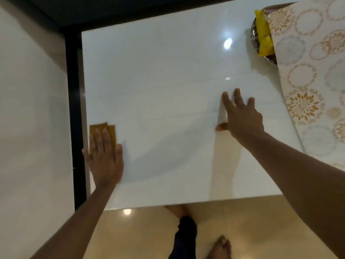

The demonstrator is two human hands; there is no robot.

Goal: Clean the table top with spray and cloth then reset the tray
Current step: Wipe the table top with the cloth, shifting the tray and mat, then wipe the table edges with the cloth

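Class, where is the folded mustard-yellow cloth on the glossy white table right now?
In the head view, the folded mustard-yellow cloth lies at the glossy white table's left edge, under the left hand's flat fingers.

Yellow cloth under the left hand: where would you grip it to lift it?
Pinch the far edge of the flat yellow folded cloth, from the table's centre side; the left hand covers its near half, and its left side meets the white glossy table edge.

- Table (168,75): glossy white top, ceiling light reflected far right of centre.
- Cloth (104,128): yellow-brown, folded, flat at left edge.
- Tray (254,37): far right corner, yellow packets (263,32) inside.
- Patterned cover (306,58): lies along right side, overlapping the tray.
- Both hands rest flat on top.
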